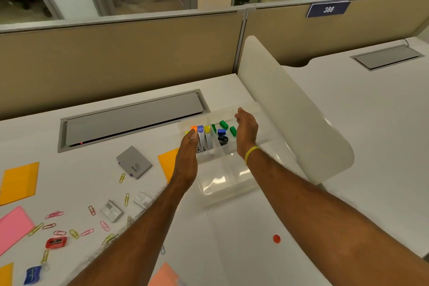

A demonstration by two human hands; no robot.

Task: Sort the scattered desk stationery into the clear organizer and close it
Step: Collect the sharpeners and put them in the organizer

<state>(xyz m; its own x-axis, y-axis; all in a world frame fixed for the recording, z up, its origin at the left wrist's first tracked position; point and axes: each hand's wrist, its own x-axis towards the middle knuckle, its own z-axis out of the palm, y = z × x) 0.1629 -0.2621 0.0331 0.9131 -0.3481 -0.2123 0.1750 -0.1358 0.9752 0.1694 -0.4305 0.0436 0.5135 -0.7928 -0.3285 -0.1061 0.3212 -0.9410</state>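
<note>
Fingers (192,135) of the left hand (185,160) are straight and flat, and they hold nothing; their tips are just by the orange top of a little silver piece; the right hand (247,131) is open and flat too, with nothing in it, over the far right part of the box; the two palms face each other.

The white desk (81,188) is the biggest thing; the clear organizer (224,184) sits on it, far and a bit right, with no lid on. Its near parts look empty; its far parts hold three silver pieces (204,140) with orange, purple and yellow tops, and beside them some green, blue and black bits (221,132). A clear flat sheet (243,227) lies near the box; maybe it is the lid, but I cannot tell.

Left of the box lie yellow pads (19,182), a pink pad (14,227), a grey case (134,162), two small packs (111,211), a red sharpener (56,242), a blue sharpener (33,275) and lots of paper clips (126,199); a red pin (276,238) sits near, on the right.

Most things are not in yet, I think. The left arm hangs low over the paper clips, so a swing could sweep some off the desk; a bump from a hand could push the light box or knock the silver pieces down; things that stand too tall could stop the lid from shutting.
</note>
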